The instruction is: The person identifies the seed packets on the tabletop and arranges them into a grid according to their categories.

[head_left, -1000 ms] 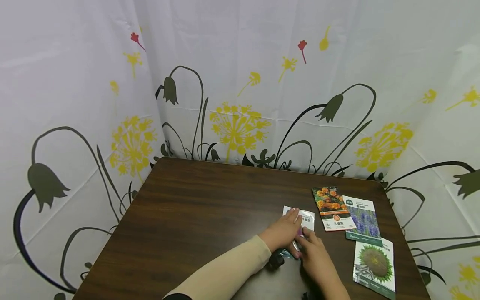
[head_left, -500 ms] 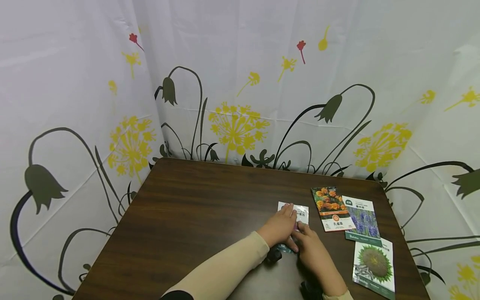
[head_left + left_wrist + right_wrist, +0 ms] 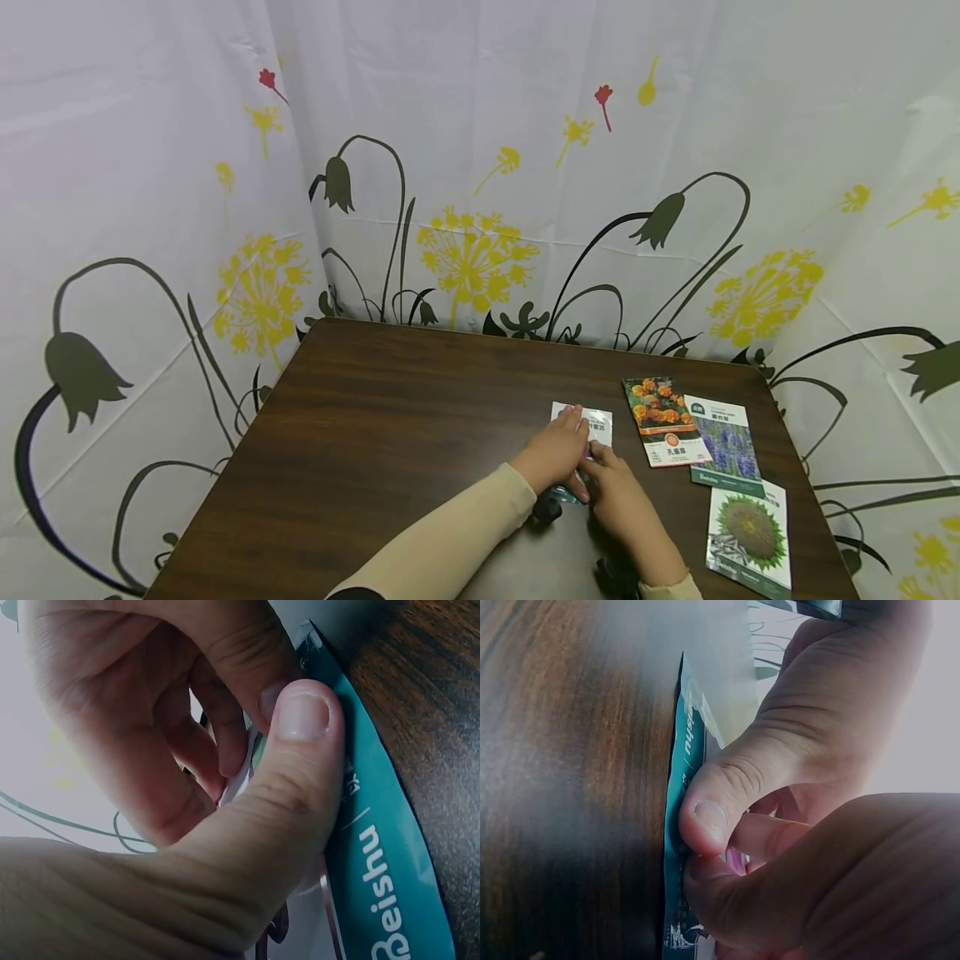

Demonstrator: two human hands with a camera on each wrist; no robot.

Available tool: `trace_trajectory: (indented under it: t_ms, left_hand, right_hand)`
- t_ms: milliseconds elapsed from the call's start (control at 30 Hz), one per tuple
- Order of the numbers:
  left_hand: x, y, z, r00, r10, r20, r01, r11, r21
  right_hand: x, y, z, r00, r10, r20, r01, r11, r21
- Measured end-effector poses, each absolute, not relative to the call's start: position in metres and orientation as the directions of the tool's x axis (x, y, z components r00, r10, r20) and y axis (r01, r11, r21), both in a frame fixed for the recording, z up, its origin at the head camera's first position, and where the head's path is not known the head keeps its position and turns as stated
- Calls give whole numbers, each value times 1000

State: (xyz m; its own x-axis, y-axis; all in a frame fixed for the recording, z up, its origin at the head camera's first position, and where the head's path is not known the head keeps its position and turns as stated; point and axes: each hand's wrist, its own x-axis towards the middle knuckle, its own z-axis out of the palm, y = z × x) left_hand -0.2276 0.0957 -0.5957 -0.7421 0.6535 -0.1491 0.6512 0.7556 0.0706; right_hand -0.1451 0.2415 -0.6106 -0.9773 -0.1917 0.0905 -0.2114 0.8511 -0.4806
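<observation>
A white seed packet (image 3: 600, 427) with a teal strip (image 3: 379, 877) along its near edge lies on the dark wooden table under both hands. My left hand (image 3: 553, 452) reaches over it from the left, its thumb on the near part and its fingers toward the far end. From the right, my right hand (image 3: 618, 498) grips the same packet. In the right wrist view the two thumb tips meet beside the teal strip (image 3: 676, 776), with curled fingers behind them. The hands hide most of the packet's front; a bit of purple shows between the fingers.
To the right lie an orange marigold packet (image 3: 666, 421), a purple-flower packet (image 3: 726, 442) partly beneath it, and a sunflower packet (image 3: 748, 533). A flower-printed curtain (image 3: 472, 108) hangs behind the wooden table (image 3: 390, 417).
Both hands and the packet between them have shifted a little to the left and away from the body. The three packets on the right stay where they were.
</observation>
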Motion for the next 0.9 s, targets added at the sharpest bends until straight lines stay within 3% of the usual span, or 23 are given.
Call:
trace_trajectory:
  t_ms: [233,900]
  left_hand:
    - [-230,92,-592,-735,659,-160,661,749,52]
    - [-245,83,-594,-756,637,-150,634,770,76]
  right_hand:
    - [-151,237,-609,-982,-182,54,-187,871,-455]
    - [-169,225,-612,-970,-214,111,-241,869,-433]
